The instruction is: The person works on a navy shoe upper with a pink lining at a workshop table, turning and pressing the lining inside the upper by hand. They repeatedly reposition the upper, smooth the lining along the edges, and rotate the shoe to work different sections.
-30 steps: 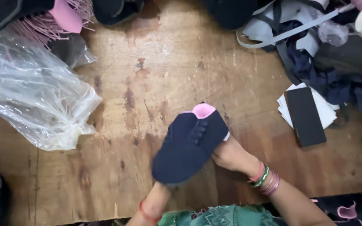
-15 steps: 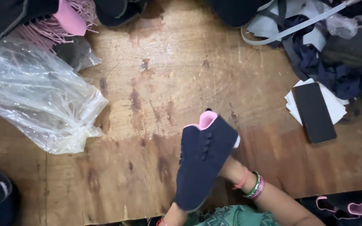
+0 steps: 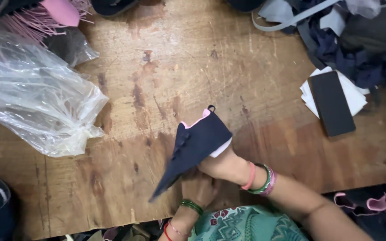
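Observation:
A dark navy shoe upper (image 3: 193, 149) with pink lining and a small loop at its top sits just above the wooden table (image 3: 193, 76), low in the middle of the view. My right hand (image 3: 223, 166) is tucked into its opening and grips it; bangles ring that wrist. Just below, my left hand (image 3: 198, 189) touches the lower part of the piece, partly hidden under it, with green and red bangles on the wrist. The piece tilts, with its pointed end down and to the left.
A crumpled clear plastic bag (image 3: 32, 96) lies at the left. A flat black rectangle (image 3: 331, 103) rests on white papers (image 3: 351, 96) at the right. Dark fabric scraps and grey straps (image 3: 349, 40) pile at the top right. Pink fringe (image 3: 45, 18) shows at the top left.
The navy piece has turned from facing flat to the camera to more edge-on, its tip now pointing down-left. Both hands stayed low at the table's near edge.

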